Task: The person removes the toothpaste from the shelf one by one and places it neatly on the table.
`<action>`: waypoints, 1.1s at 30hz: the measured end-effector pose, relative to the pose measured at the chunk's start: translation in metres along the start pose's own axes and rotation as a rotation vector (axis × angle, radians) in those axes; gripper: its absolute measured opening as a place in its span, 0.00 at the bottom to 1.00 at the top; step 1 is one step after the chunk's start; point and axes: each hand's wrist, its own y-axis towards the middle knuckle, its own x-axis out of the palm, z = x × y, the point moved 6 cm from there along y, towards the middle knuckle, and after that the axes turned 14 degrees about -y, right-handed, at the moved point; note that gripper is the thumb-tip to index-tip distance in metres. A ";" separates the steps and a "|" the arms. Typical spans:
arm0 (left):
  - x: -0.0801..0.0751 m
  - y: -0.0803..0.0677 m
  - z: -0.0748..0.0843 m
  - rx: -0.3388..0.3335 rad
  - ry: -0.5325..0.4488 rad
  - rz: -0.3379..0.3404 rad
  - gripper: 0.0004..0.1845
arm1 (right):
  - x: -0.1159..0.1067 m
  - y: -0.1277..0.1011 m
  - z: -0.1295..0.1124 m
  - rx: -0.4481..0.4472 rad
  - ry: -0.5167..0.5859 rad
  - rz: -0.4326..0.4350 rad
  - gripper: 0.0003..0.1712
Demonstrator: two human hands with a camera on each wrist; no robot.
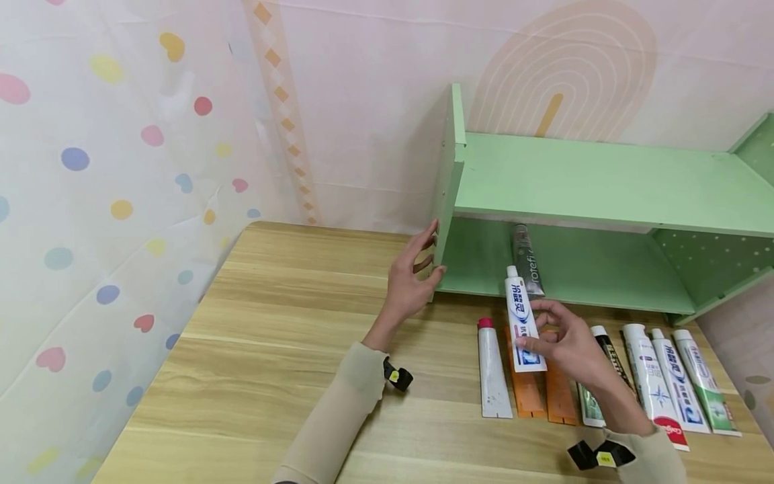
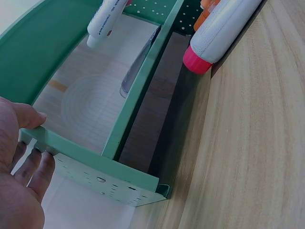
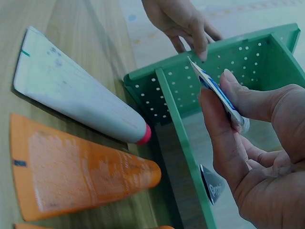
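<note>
At the left end of the green shelf [image 1: 605, 178], the left hand [image 1: 411, 282] rests with straight, relaxed fingers against the shelf's side panel, holding nothing. Just in front of the shelf's lower opening, the right hand [image 1: 565, 343] pinches a white and blue toothpaste tube [image 1: 523, 329] between thumb and fingers at its crimped end, cap pointing toward the shelf. Inside the lower level lies a dark grey tube [image 1: 526, 259]. In front of the shelf, on the wooden table [image 1: 272, 349], lie a white tube with a pink cap [image 1: 492, 370], two orange tubes [image 1: 559, 396] and more white tubes [image 1: 665, 380] to the right.
</note>
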 end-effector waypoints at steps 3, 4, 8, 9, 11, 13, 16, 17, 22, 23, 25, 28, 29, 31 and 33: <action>0.000 0.000 0.001 -0.002 0.003 0.000 0.46 | 0.006 -0.002 -0.002 -0.001 0.021 -0.013 0.41; 0.000 0.000 0.001 -0.002 0.006 -0.001 0.46 | 0.008 -0.003 -0.003 -0.005 0.030 -0.019 0.41; 0.000 0.000 0.001 -0.001 0.008 -0.001 0.46 | 0.017 -0.007 -0.008 -0.022 0.058 -0.040 0.40; 0.000 0.000 0.001 0.000 0.008 -0.002 0.46 | 0.020 -0.008 -0.009 -0.025 0.066 -0.046 0.40; -0.001 0.000 0.001 0.001 0.007 -0.002 0.46 | 0.026 -0.009 -0.011 -0.023 0.084 -0.059 0.41; -0.001 0.000 0.000 0.003 0.004 -0.001 0.46 | 0.032 -0.010 -0.011 -0.021 0.114 -0.071 0.41; -0.002 0.000 0.001 -0.003 0.004 0.002 0.46 | 0.042 -0.011 -0.011 -0.011 0.148 -0.086 0.42; -0.002 0.000 0.006 -0.004 0.001 0.003 0.46 | 0.044 -0.011 -0.011 -0.008 0.150 -0.088 0.42; 0.002 -0.004 0.035 -0.005 -0.011 0.014 0.42 | 0.056 -0.012 -0.013 -0.005 0.121 -0.089 0.42; 0.002 -0.004 0.040 -0.003 -0.017 0.017 0.41 | 0.058 -0.012 -0.013 0.002 0.111 -0.085 0.42; 0.002 -0.004 0.040 -0.003 -0.018 0.018 0.41 | 0.063 -0.012 -0.014 0.018 0.090 -0.081 0.42; 0.001 -0.003 0.030 -0.005 -0.014 0.020 0.42 | 0.070 -0.012 -0.013 0.047 0.039 -0.068 0.41; 0.001 -0.002 0.025 -0.005 -0.012 0.022 0.42 | 0.072 -0.012 -0.013 0.056 0.019 -0.064 0.41; 0.000 -0.001 0.015 -0.010 -0.009 0.025 0.43 | 0.076 -0.012 -0.012 0.075 -0.022 -0.051 0.40; -0.002 -0.001 0.007 -0.016 -0.003 0.026 0.44 | 0.080 -0.012 -0.011 0.094 -0.044 -0.044 0.40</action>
